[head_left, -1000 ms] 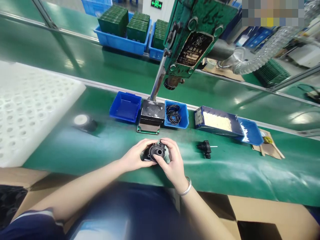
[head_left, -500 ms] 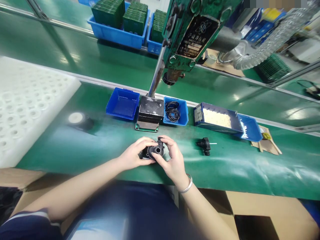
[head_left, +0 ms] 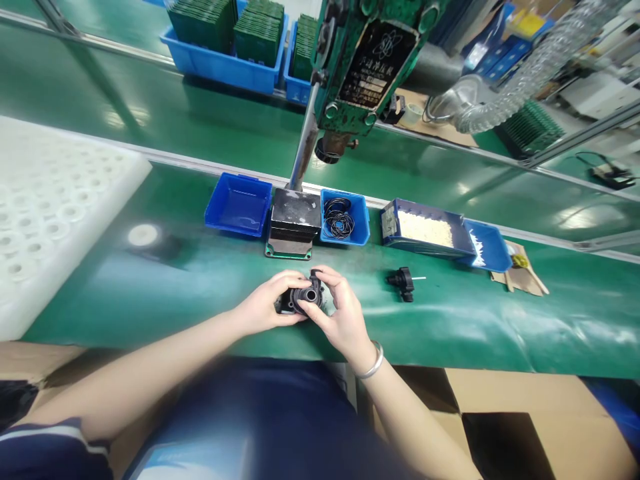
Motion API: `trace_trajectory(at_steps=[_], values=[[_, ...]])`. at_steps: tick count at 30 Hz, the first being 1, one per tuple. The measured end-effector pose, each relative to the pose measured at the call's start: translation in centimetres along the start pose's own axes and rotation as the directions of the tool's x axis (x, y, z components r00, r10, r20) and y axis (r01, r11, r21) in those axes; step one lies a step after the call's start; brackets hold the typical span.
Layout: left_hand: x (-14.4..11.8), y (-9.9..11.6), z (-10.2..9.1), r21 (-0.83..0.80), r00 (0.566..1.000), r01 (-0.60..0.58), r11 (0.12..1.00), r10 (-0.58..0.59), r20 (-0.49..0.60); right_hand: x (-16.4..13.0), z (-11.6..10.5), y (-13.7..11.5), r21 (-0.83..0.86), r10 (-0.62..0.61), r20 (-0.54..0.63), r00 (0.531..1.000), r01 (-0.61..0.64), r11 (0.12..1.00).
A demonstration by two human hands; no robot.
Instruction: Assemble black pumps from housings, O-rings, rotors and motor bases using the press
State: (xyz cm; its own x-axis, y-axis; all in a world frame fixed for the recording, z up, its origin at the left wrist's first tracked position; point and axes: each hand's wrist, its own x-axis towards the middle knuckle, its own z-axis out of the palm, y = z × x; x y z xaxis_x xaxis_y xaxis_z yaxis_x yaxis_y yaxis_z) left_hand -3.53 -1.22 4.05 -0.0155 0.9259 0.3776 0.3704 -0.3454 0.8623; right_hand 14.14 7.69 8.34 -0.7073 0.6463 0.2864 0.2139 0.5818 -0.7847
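Observation:
Between my hands is a black pump housing (head_left: 306, 298) with a round opening facing up and a short side spout. My left hand (head_left: 270, 303) is closed around its left side, thumb and fingers on the rim. From the right, my right hand (head_left: 341, 313) grips it, with fingertips at the spout and the thumb near the round opening. My fingers hide part of the housing. To the right, a separate black part (head_left: 401, 284) with a thin white shaft lies on the green mat (head_left: 450, 327).
A green press (head_left: 370, 67) stands over a metal block (head_left: 296, 210). Beside it are a blue bin (head_left: 239, 203) and a bin of black rings (head_left: 345, 217). Farther right sits a bin of pale pieces (head_left: 425, 230). White perforated foam (head_left: 65, 220) and a dark cylinder (head_left: 153, 240) are left.
The whole scene has shifted slightly left and up as the camera moved. Both hands keep their hold on the pump housing, with little visible change in grip.

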Motion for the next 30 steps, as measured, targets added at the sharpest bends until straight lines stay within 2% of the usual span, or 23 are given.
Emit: trace_trajectory(at_steps=[14,19,22,24,27,29,30], values=[[0.0,-0.3,0.1,0.054,0.999,0.035,0.998,-0.036,0.006,-0.1,0.2,0.4,0.041,-0.009,-0.005,1.000,0.009,0.999],[0.1,-0.1,0.3,0.076,0.999,-0.042,0.996,0.043,-0.024,0.1,-0.3,0.3,0.036,-0.002,0.042,0.999,0.000,0.999],[1.3,1.5,-0.8,0.111,0.992,-0.114,0.987,0.120,-0.044,1.2,-2.2,-0.4,0.044,-0.038,0.105,0.994,0.033,0.998],[2.9,3.2,-2.5,0.124,0.983,-0.160,0.979,0.169,-0.064,2.7,-4.3,-1.4,0.066,-0.095,0.079,0.992,0.089,0.994],[6.2,5.4,-6.1,0.149,0.970,-0.179,0.972,0.200,-0.141,6.2,-8.3,-3.5,0.058,-0.204,-0.070,0.976,0.209,0.976],[8.5,5.9,-8.2,0.154,0.969,-0.125,0.980,0.154,-0.192,9.0,-10.9,-5.4,0.027,-0.294,-0.223,0.929,0.308,0.951],[9.5,5.8,-8.9,0.142,0.972,-0.088,0.986,0.116,-0.204,10.5,-12.0,-6.4,0.003,-0.346,-0.305,0.887,0.364,0.931]])
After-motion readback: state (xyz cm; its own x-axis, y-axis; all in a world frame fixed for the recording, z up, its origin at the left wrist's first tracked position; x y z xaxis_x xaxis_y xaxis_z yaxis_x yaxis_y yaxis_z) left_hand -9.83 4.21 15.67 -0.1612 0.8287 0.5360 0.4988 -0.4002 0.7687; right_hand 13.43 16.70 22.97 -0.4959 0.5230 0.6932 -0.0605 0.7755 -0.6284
